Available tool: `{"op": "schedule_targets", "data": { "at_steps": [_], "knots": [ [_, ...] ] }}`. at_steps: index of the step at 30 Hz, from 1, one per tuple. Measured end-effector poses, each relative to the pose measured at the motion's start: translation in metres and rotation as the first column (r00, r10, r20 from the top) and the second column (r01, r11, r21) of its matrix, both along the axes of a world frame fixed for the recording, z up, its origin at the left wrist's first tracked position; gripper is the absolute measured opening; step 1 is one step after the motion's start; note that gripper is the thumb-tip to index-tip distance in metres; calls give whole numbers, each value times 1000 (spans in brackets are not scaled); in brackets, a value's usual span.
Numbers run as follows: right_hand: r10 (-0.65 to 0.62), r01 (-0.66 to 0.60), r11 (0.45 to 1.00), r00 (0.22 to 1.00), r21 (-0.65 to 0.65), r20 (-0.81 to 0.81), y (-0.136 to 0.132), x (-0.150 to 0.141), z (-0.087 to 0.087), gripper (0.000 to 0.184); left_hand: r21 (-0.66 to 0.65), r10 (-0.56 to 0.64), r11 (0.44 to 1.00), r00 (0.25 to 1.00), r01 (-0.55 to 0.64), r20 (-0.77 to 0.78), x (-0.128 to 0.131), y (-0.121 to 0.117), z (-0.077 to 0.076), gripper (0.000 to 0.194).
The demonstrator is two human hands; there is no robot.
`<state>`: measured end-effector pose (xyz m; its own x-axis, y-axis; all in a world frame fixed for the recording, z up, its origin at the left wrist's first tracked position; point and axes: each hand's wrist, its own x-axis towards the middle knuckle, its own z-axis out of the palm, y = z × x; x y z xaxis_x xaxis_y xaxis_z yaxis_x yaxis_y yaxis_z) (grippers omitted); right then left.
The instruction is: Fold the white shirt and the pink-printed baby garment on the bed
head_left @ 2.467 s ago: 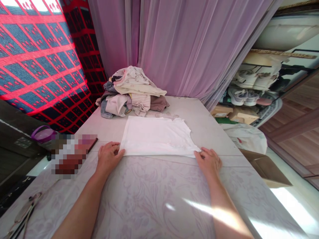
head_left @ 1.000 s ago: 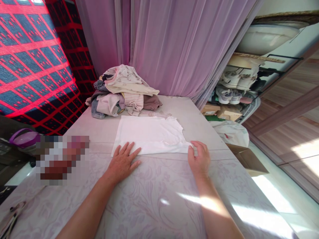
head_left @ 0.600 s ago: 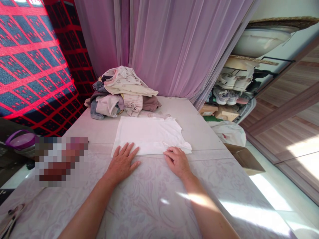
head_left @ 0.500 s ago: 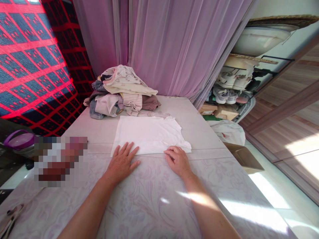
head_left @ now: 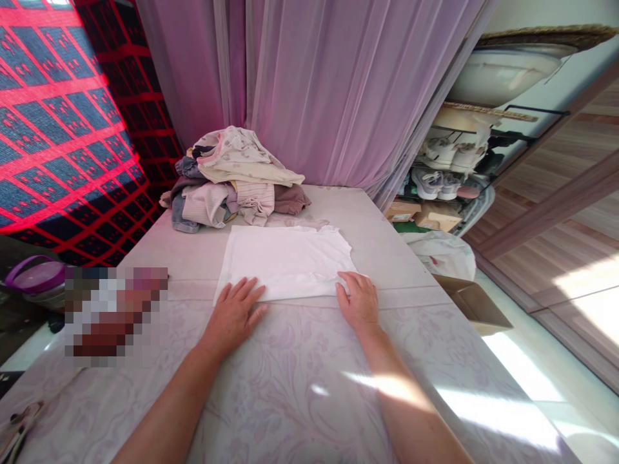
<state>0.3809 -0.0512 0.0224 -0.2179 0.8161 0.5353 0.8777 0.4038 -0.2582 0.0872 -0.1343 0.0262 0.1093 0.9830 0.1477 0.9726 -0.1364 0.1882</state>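
Container with a purple rim (head_left: 35, 290) is sitting beyond the left edge of the desk (head_left: 290, 412), and a blurred patch (head_left: 116, 316) is hiding whatever lies beside it. Left hand (head_left: 233, 317) is resting open and flat, fingers spread, on the near edge of the white shirt (head_left: 285, 261), grasping nothing. The shirt is lying smooth in the middle of the desk. Right hand (head_left: 358, 301) is released too, its fingers pressing lightly on the shirt's near right corner with no pinch showing. Even, flat pressure from both hands suits thin cloth best, since a tug could drag it out of square. Behind the shirt, the pile of clothes (head_left: 232, 183) is sitting just apart from its far edge, leaving little room there, while open desk is stretching rightward toward a white plastic bag (head_left: 440, 254) and a cardboard box (head_left: 472, 303) past the right edge
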Motion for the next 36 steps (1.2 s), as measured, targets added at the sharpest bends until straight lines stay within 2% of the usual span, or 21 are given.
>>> {"op": "schedule_targets", "data": {
  "at_steps": [2, 4, 6, 10, 13, 16, 19, 23, 26, 30, 34, 36],
  "knots": [
    [-42, 45, 998, 996, -37, 79, 6, 2, 7, 35, 30, 65, 997, 998, -66, 5, -6, 4, 4, 47],
    [-42, 65, 989, 986, -135, 163, 11, 4, 15, 38, 51, 147, 988, 989, -147, -11, -14, 9, 10, 45],
    [-23, 79, 966, 975, -247, 220, 16, 5, 23, 33, 23, 187, 982, 981, -186, -46, -22, 17, 18, 46],
    [29, 67, 928, 968, -366, 251, 16, 13, 31, 18, -104, 171, 977, 978, -184, -119, -36, 34, 36, 45],
    [70, -3, 935, 982, -355, 174, 7, 21, 30, 21, -217, 134, 964, 987, -151, -94, -40, 38, 48, 30],
    [160, -130, 942, 984, -309, 73, -6, 30, 24, 27, -286, 43, 958, 997, -25, 57, -39, 24, 58, 21],
    [239, -228, 934, 971, -276, 4, -19, 41, 19, 29, -368, 13, 927, 976, 69, 216, -36, -4, 63, 21],
    [221, -217, 944, 975, -248, -12, -31, 55, 20, 32, -427, -32, 892, 963, 147, 267, -36, -33, 64, 20],
    [161, -167, 959, 986, -229, -48, -32, 59, 26, 33, -415, -57, 895, 966, 161, 253, -35, -36, 64, 19],
    [138, -135, 966, 990, -221, -3, -21, 44, 33, 29, -369, -45, 922, 978, 119, 202, -19, -22, 67, 22],
    [185, -115, 930, 968, -349, 172, -8, 25, 33, 22, -266, -124, 949, 975, 170, 182, 25, -9, 60, 24],
    [162, -77, 932, 963, -354, 217, -6, 23, 30, 17, -235, -144, 957, 981, 173, 133, 48, -4, 53, 25]
  ]
}}
